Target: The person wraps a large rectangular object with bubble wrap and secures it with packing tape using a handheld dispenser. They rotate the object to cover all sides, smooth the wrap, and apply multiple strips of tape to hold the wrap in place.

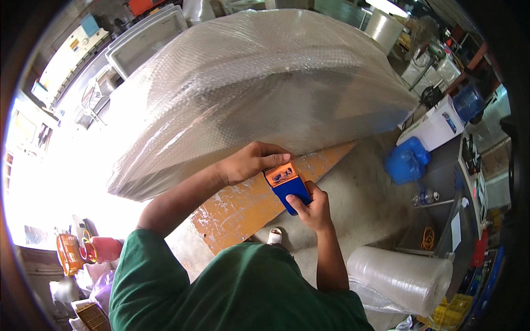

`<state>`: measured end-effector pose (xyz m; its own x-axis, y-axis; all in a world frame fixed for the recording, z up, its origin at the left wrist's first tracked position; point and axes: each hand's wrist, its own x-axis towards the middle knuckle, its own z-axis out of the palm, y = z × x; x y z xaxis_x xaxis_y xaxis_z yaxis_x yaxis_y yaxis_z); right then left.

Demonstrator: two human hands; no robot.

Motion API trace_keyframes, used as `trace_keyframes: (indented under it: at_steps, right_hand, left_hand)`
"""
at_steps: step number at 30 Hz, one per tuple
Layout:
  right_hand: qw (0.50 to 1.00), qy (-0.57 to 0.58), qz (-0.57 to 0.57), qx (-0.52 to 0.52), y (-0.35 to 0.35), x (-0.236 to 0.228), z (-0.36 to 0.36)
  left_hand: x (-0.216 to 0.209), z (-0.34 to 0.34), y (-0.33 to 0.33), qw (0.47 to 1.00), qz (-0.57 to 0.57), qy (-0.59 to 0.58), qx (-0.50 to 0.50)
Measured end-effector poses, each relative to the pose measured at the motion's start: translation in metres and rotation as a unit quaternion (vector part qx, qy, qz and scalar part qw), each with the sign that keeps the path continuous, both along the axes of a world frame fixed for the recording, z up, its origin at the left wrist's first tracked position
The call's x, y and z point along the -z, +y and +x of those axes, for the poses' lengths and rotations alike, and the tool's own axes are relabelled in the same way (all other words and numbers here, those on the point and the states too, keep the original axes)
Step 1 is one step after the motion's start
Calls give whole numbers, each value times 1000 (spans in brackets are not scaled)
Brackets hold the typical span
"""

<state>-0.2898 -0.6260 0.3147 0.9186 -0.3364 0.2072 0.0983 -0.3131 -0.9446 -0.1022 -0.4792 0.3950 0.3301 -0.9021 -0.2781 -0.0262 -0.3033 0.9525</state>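
While the right hand (pixel 313 208) has its grip wrapped around a blue and orange box (pixel 286 187) above a brown board (pixel 237 215), the left hand (pixel 255 163) touches the orange end (pixel 282 174); I can't tell if that grip squeezes. The long box points forward, a bit left, orange end first. Its dark marks (pixel 284 176) are too blurry to read.

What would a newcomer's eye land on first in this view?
Probably the huge bundle under clear bubble wrap, which spreads across the upper middle of the view. Next, near the centre, comes the small blue-and-orange object, its blue part held in the right hand, with the left hand at its orange end. The bulky roll of bubble wrap at the lower right stands out too.
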Motion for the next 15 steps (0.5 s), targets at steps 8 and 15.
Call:
trace_keyframes:
  at_steps: [8,15]
  right_hand:
    - [997,-65,-22,-22,37,-73,40]
    - [988,5,155,-19,71,-133,106]
  left_hand:
    - [-83,40,36,973,-65,-217,-46]
    - [-179,260,26,787,-147,-544,-250]
